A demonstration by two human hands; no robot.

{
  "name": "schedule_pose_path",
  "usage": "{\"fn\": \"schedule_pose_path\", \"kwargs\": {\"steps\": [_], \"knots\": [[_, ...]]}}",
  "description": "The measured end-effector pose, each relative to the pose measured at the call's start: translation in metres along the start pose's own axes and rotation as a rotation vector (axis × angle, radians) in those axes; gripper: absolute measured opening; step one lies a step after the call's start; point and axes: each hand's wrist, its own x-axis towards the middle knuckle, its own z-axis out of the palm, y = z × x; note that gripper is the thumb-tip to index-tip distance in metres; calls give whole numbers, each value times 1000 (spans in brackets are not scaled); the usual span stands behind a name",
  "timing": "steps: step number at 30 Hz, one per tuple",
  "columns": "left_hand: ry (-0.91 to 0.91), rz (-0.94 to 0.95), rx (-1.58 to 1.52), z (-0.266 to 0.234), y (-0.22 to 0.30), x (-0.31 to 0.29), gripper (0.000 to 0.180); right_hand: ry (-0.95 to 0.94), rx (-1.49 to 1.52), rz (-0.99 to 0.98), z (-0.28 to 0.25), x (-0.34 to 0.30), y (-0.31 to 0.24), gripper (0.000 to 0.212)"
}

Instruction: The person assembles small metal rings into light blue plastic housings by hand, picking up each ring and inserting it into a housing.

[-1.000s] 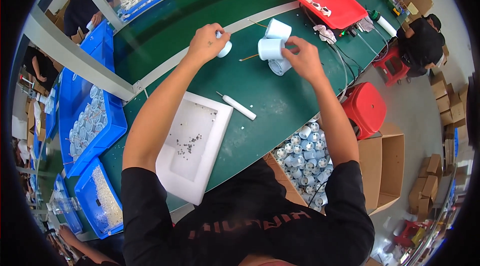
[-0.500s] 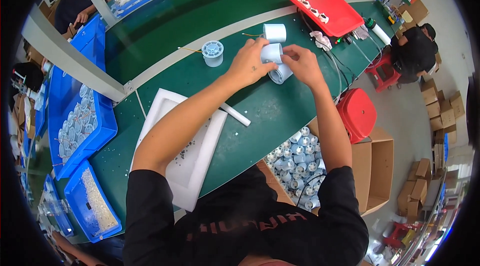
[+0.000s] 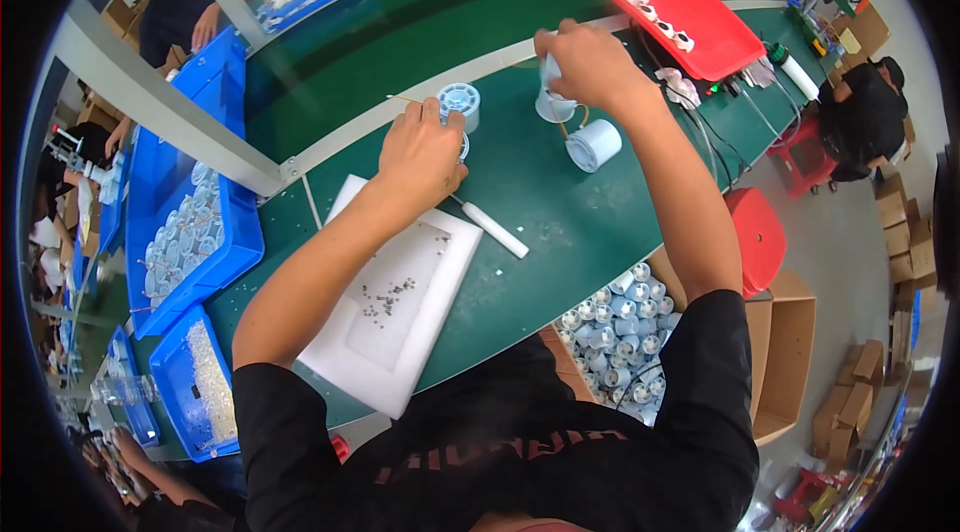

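Observation:
My left hand [image 3: 422, 154] is closed over a pale blue plastic cup, whose rim [image 3: 464, 146] barely shows past my fingers. Just behind it stands another pale blue cup [image 3: 459, 102] with a spoked, wheel-like top and a thin yellowish wire. Farther right, my right hand [image 3: 588, 60] is closed around the upper part of a pale blue piece [image 3: 549, 75]. Directly below that is a pale blue cup [image 3: 555, 108]; whether the two touch I cannot tell. A further cup [image 3: 596, 146] lies on its side nearer me. A white-handled screwdriver [image 3: 495, 230] lies beside the white foam tray [image 3: 440, 307], which holds small dark screws.
A red tray [image 3: 705, 27] with several white parts is at the far right, cables beside it. Blue bins [image 3: 240, 252] line the left. A box of pale blue cups [image 3: 620, 342] sits below the table edge. A red stool [image 3: 755, 242] and co-workers are nearby.
My hands, earlier together at one cup, have moved apart. The left went left to the spoked cup's side; the right rose farther back. One cup now lies alone, and the whole view has shifted.

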Motion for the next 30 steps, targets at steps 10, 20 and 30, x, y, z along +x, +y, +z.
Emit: {"fn": "schedule_pose_path", "kwargs": {"steps": [10, 20, 30], "knots": [[201, -146, -405, 25, 12, 14, 84, 263, 728, -93, 55, 14, -19, 46], [403, 472, 26, 12, 32, 95, 45, 313, 335, -95, 45, -128, -12, 52], [-132, 447, -394, 13, 43, 132, 43, 428, 1077, 557, 78, -142, -10, 59]]}}
